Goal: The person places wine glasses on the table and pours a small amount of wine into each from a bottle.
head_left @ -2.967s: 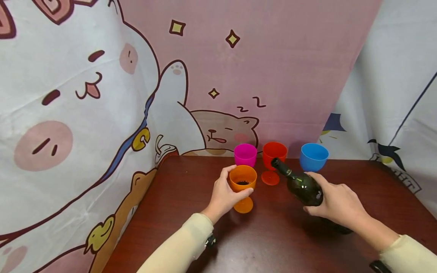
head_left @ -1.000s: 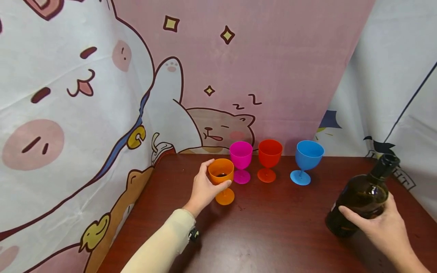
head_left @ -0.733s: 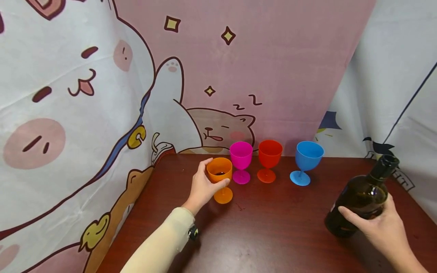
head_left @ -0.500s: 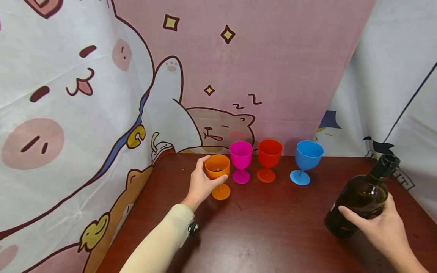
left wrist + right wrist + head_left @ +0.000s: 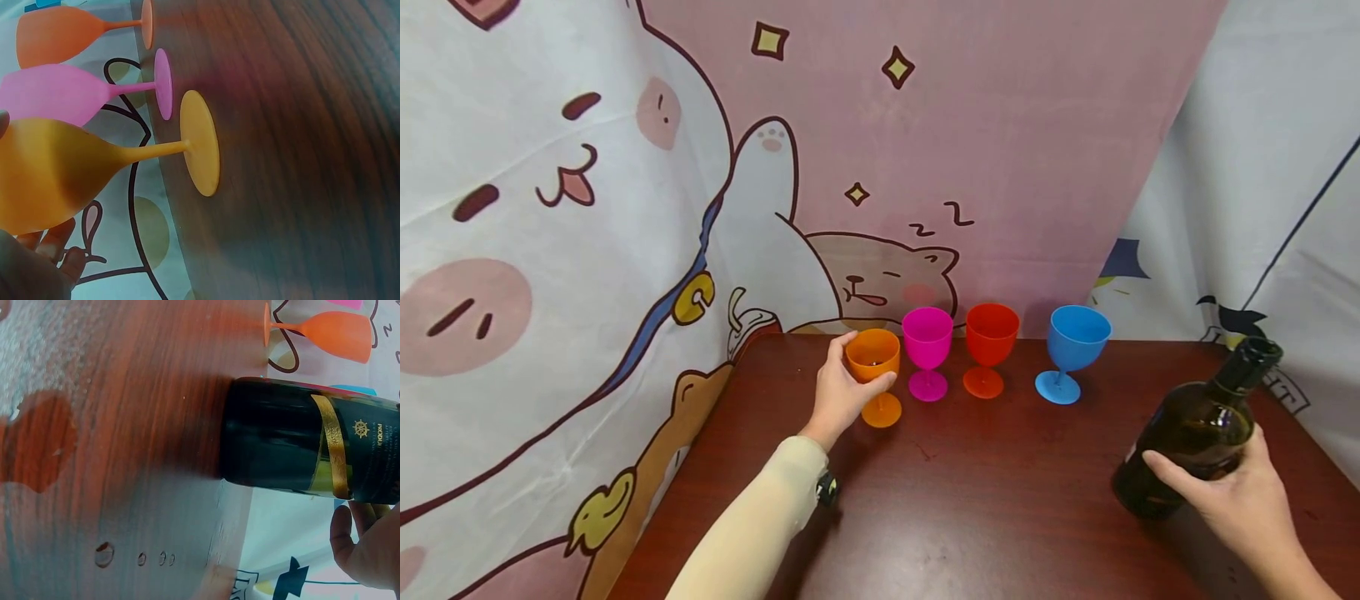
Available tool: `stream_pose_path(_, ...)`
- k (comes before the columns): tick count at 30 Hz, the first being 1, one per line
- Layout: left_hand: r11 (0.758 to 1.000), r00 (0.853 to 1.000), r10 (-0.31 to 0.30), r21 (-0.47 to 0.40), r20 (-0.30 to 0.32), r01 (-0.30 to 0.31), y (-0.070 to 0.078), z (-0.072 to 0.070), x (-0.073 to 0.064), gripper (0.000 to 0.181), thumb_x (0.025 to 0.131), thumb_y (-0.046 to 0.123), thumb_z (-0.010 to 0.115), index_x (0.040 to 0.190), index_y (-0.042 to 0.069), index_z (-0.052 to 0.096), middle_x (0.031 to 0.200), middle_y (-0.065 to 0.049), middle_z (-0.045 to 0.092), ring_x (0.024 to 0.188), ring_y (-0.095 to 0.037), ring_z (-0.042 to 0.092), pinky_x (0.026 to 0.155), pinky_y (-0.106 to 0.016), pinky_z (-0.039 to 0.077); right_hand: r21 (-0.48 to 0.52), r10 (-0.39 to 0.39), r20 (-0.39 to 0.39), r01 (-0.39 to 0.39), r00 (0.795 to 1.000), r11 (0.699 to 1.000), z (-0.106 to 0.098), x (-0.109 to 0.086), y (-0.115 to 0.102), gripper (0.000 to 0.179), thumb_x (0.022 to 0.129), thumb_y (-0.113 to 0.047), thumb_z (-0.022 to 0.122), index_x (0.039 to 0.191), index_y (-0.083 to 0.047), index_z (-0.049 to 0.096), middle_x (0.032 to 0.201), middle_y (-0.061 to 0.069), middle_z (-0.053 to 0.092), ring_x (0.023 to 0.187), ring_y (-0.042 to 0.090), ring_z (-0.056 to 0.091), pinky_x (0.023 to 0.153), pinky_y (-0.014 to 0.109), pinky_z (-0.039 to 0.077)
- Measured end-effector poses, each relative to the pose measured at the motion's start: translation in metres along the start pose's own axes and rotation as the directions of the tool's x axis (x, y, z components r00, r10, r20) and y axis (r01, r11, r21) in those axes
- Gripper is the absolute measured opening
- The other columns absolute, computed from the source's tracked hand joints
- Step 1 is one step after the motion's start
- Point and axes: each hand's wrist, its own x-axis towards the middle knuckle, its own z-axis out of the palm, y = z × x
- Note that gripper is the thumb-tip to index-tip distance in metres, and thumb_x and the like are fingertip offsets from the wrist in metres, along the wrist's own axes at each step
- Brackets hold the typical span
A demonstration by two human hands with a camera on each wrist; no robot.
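My left hand (image 5: 841,392) grips the bowl of an orange goblet (image 5: 874,353), thumb in front and fingers round the far side. A little dark liquid shows inside it. In the left wrist view the goblet's foot (image 5: 201,144) is close to the tabletop. On the right side, my right hand (image 5: 1240,500) holds a dark green wine bottle (image 5: 1187,442) by its body, upright with its mouth open. The right wrist view shows the bottle's dark label with a gold band (image 5: 332,447) and its base at the table.
A magenta goblet (image 5: 928,337), a red goblet (image 5: 992,333) and a blue goblet (image 5: 1078,337) stand in a row along the back of the brown table (image 5: 985,517). Wet drops (image 5: 104,555) lie on the tabletop. A printed cloth (image 5: 1015,142) hangs behind and at the sides.
The bottle, tilted beside the orange goblet at first, has moved right and down to stand upright. My left hand has carried the orange goblet left and back, beside the magenta one.
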Motion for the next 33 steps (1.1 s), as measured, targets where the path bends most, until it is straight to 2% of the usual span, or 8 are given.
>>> stream_pose_path(5, 1.0, 1.0, -0.011, -0.005, 0.0, 0.011, 0.0, 0.0, 0.003, 0.092, 0.084, 0.032, 0.094, 0.157, 0.024, 0.04, 0.142, -0.006, 0.064, 0.128, -0.026, 0.066, 0.112, -0.046, 0.056, 0.013, -0.007, -0.002, 0.007, 1.0, 1.0, 0.0, 0.0, 0.0, 0.101, 0.081, -0.025, 0.096, 0.161, -0.032, 0.035, 0.111, -0.04, 0.042, 0.095, -0.022, 0.041, 0.074, 0.011, 0.032)
stream_pose_path(10, 1.0, 1.0, -0.007, -0.007, -0.002, 0.007, -0.002, 0.001, 0.006, 0.092, 0.084, 0.033, 0.094, 0.158, 0.024, 0.039, 0.142, -0.006, 0.064, 0.127, -0.026, 0.067, 0.112, -0.046, 0.057, 0.012, 0.007, 0.001, -0.007, 1.0, 1.0, 0.0, -0.001, 0.001, 0.099, 0.081, -0.026, 0.096, 0.16, -0.033, 0.036, 0.109, -0.04, 0.043, 0.096, -0.021, 0.041, 0.076, 0.013, 0.032)
stream_pose_path(33, 1.0, 1.0, 0.006, -0.018, -0.003, -0.006, -0.003, 0.002, 0.016, 0.092, 0.083, 0.032, 0.094, 0.157, 0.023, 0.04, 0.141, -0.006, 0.064, 0.127, -0.026, 0.067, 0.111, -0.046, 0.057, 0.053, -0.031, 0.005, 0.03, 1.0, 0.998, -0.001, 0.001, -0.001, 0.099, 0.081, -0.019, 0.095, 0.158, -0.033, 0.036, 0.108, -0.04, 0.049, 0.093, -0.019, 0.048, 0.071, 0.004, 0.035)
